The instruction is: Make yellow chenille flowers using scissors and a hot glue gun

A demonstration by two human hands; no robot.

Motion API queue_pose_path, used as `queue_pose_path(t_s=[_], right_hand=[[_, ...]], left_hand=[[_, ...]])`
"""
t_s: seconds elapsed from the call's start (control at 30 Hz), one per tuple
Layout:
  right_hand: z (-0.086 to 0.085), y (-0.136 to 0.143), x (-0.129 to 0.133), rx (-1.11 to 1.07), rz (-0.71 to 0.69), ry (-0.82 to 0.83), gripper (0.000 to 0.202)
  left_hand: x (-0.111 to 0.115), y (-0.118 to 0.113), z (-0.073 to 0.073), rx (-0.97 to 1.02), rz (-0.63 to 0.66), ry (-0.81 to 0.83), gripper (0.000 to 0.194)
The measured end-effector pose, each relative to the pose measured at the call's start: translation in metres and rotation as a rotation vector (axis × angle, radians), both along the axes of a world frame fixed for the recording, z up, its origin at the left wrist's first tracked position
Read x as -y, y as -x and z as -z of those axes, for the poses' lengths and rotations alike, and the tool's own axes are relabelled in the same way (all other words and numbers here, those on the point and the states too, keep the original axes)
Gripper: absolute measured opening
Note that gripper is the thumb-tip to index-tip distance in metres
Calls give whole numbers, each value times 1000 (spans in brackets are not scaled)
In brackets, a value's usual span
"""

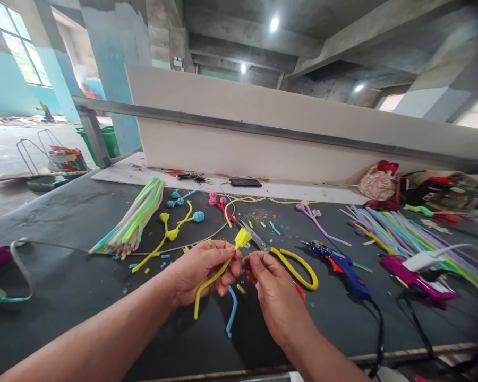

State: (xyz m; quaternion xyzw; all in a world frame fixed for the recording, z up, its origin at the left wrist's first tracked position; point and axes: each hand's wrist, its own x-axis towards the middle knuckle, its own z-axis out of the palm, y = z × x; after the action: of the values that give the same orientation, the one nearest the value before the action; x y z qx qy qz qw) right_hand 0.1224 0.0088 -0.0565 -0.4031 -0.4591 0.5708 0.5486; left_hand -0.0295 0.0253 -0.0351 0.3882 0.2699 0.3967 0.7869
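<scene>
My left hand [205,268] pinches a yellow pipe-cleaner stem with a small flower bud [242,239] at its top; the stem's free end hangs toward the front. Close beside the bud, my right hand [276,294] has thumb and forefinger pressed together, and whatever may be between them is too small to make out. Yellow-handled scissors [314,278] lie partly open just beyond my right hand. Below, between both hands, is a short blue pipe cleaner [233,313]. A branched yellow pipe-cleaner piece [171,232] rests to the left of my hands.
Pipe-cleaner bundles lie left [137,215] and right [406,231]. A blue glue gun [342,268] sits right of the scissors, its cord running off the front edge. Farther right is a magenta device [406,270]. A phone [245,182] lies by the white back panel [242,151].
</scene>
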Motion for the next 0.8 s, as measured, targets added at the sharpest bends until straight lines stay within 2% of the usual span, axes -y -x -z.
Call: queue_pose_path(t_s=[0.13, 0.4, 0.63, 0.73, 0.8], right_hand=[[-3, 7, 4, -165, -112, 34, 18], [-10, 14, 8, -269, -110, 71, 7], [-10, 11, 6, -319, -145, 162, 13], [-11, 3, 2, -282, -70, 162, 11], [-13, -3, 0, -238, -61, 145, 10]], left_hand=[[1, -1, 3, 36, 31, -23, 20], [2, -7, 7, 1, 35, -4, 23], [3, -4, 8, -7, 91, -23, 22], [0, 6, 5, -101, 196, -81, 19], [-3, 11, 3, -224, 196, -114, 15]])
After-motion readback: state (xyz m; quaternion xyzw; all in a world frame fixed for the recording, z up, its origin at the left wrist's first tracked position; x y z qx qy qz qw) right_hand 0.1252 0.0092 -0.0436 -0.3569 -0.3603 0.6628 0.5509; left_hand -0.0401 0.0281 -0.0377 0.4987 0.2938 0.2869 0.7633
